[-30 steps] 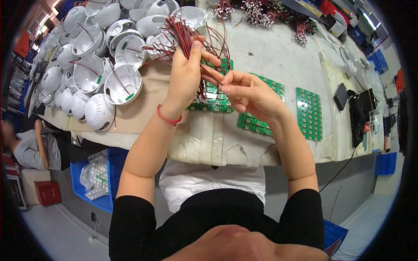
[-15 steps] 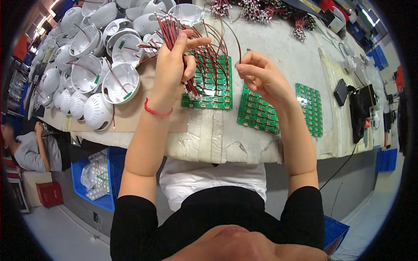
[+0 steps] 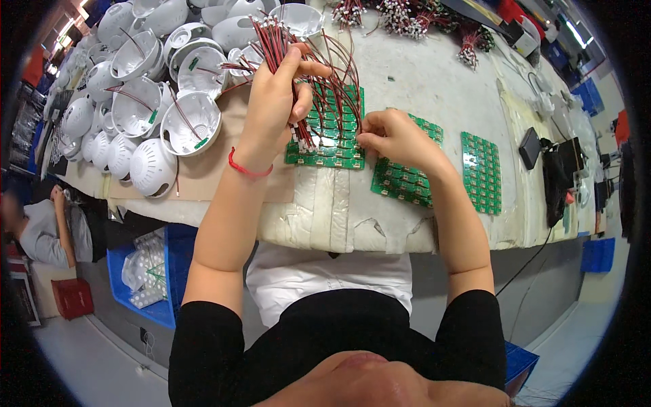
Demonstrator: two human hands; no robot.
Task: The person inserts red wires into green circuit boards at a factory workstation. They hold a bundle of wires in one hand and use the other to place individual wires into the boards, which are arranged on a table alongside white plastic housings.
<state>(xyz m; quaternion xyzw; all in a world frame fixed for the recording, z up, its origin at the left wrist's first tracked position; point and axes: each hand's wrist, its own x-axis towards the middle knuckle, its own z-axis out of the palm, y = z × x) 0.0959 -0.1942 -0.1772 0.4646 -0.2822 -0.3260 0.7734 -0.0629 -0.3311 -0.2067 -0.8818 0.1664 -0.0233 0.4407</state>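
My left hand [image 3: 281,95] is closed round a bundle of thin red-and-black wires [image 3: 272,42] with small white connectors at the ends. Below and beside it lies a green circuit board panel [image 3: 325,161], many of its small boards carrying upright wires. My right hand [image 3: 393,136] pinches at the panel's right edge, thumb and forefinger together on a wire end; the fingertips partly hide the connector. Partly under my right hand and wrist is a second green circuit board panel [image 3: 400,182]. A third green panel [image 3: 481,173] lies farther right.
Many white perforated plastic housings [image 3: 152,168] are piled on the left, some with wired boards inside. More wire bundles [image 3: 400,15] lie at the far edge. A black box [image 3: 529,148] sits at right. A blue bin [image 3: 169,271] stands below the table; another person [image 3: 54,227] sits at left.
My right hand has come down and left, bringing a wire from the air to the right edge of the wired panel. My left hand stays nearly in place with its bundle.
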